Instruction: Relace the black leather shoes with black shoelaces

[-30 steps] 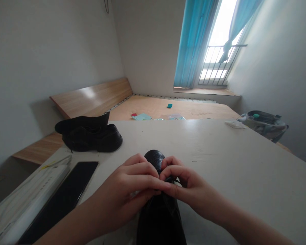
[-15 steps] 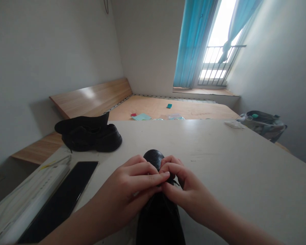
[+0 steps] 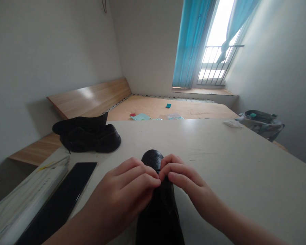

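A black leather shoe (image 3: 158,217) stands on the white table in front of me, its rounded toe (image 3: 152,158) pointing away. My left hand (image 3: 129,187) is closed in a pinch over the front lacing, from the left side. Opposite it, my right hand (image 3: 185,175) has its fingers curled and pinched at the same spot, the fingertips of both almost meeting. The thin black shoelace between them is mostly hidden by the fingers. At the back left, a second black shoe (image 3: 91,139) lies with a flat black insole-like piece (image 3: 79,124) across its top.
On the left lie a dark phone-like slab (image 3: 58,200) and a long white box (image 3: 33,200). A small white packet (image 3: 233,124) sits near the table's far right edge, with a grey bag (image 3: 264,122) beyond. Past the table is a wooden bed (image 3: 199,109) holding small items.
My left hand has drawn back slightly to the left, its fingertips no longer over the right ones. The lace end by my right hand is no longer visible. The view has shifted slightly.
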### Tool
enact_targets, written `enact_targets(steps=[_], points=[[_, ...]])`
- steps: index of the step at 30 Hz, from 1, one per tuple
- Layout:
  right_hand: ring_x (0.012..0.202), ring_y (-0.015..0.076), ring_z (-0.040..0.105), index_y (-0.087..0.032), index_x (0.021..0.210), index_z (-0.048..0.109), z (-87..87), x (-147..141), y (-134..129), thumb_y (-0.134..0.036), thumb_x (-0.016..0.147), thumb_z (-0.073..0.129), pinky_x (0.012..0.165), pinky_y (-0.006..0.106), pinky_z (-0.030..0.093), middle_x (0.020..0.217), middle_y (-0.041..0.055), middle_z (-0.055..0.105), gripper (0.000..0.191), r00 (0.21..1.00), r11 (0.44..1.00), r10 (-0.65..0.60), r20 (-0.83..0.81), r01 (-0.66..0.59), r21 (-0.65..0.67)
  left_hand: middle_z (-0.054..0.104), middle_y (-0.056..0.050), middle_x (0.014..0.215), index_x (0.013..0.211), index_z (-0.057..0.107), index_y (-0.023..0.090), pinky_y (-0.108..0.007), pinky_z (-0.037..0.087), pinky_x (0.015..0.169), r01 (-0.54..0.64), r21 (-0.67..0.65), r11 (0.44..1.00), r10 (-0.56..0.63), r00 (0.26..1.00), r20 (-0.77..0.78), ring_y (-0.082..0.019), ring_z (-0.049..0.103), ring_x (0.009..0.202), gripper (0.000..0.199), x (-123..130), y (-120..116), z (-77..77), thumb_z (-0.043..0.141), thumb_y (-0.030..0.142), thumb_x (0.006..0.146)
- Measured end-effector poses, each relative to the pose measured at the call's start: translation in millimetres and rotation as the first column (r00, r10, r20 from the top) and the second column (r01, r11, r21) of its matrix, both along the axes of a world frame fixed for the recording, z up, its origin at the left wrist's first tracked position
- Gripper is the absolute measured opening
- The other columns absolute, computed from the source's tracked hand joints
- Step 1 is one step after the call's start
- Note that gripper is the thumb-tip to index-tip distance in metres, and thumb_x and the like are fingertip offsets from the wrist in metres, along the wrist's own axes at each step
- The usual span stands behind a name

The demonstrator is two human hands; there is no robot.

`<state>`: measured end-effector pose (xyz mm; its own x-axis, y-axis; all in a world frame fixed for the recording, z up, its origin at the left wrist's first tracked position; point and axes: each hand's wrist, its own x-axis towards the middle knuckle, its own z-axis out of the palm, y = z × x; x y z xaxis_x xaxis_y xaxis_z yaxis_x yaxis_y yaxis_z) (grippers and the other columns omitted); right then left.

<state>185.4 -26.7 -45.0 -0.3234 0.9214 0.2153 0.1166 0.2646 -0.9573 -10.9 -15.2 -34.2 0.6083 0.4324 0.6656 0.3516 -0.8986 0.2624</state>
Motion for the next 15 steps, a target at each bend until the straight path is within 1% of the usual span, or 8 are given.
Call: enact_targets(steps=[3,6,11,13,15], points=[[0.099,0.0217,0.049,-0.019,0.078,0.067,-1.1,0.2,2.6,-0.037,0.091,0.053,0.094,0.041,0.036,0.096,0.0057,0.052,0.027,0.999,1.0,0.005,0.049,-0.005,0.002,0.07,-0.002,0.099,0.091,0.06,0.016,-0.026,0.047,0.08,0.024,0.142,0.99,-0.019,0.999,-0.039,-0.014,0.055,0.088,0.011,-2.5,0.1,-2.3,0.057,0.005,0.089],[0.095,0.0196,0.05,-0.019,0.078,0.069,-1.6,0.1,4.6,-0.041,0.088,0.061,0.092,0.039,0.039,0.096,0.0048,0.051,0.025,0.999,0.999,0.04,0.011,-0.04,-0.02,0.071,-0.001,0.101,0.09,0.06,0.016,-0.03,0.044,0.078,0.016,0.218,0.976,0.0,0.997,-0.072,-0.016,0.055,0.088,0.01,-4.9,-0.5,-3.0,0.053,0.01,0.094],[0.093,0.0185,0.051,-0.019,0.076,0.069,-0.3,1.6,5.6,-0.049,0.082,0.067,0.091,0.038,0.039,0.096,0.0041,0.05,0.031,0.998,0.998,0.056,-0.015,-0.057,-0.027,0.071,-0.003,0.103,0.098,0.059,0.015,-0.032,0.043,0.077,0.012,0.192,0.981,-0.005,0.999,-0.038,-0.017,0.056,0.09,0.009,-5.7,-1.6,-7.7,0.056,0.008,0.092],[0.092,0.0181,0.051,-0.019,0.077,0.068,0.3,2.3,5.6,-0.048,0.082,0.068,0.091,0.037,0.039,0.096,0.0038,0.05,0.03,0.998,0.998,0.06,-0.018,-0.061,-0.024,0.07,-0.004,0.104,0.1,0.059,0.015,-0.032,0.043,0.078,-0.005,0.183,0.983,0.009,1.0,-0.021,-0.018,0.056,0.092,0.013,-5.6,-2.3,-9.8,0.058,0.007,0.09],[0.092,0.0178,0.051,-0.019,0.078,0.066,0.9,3.0,6.0,-0.047,0.082,0.069,0.091,0.036,0.038,0.097,0.0035,0.05,0.028,0.998,0.997,0.065,-0.018,-0.065,-0.028,0.069,-0.004,0.1,0.098,0.059,0.015,-0.031,0.044,0.079,-0.039,0.185,0.982,0.043,0.999,-0.017,-0.017,0.057,0.09,0.013,-5.5,-3.2,-10.3,0.06,0.006,0.088]])
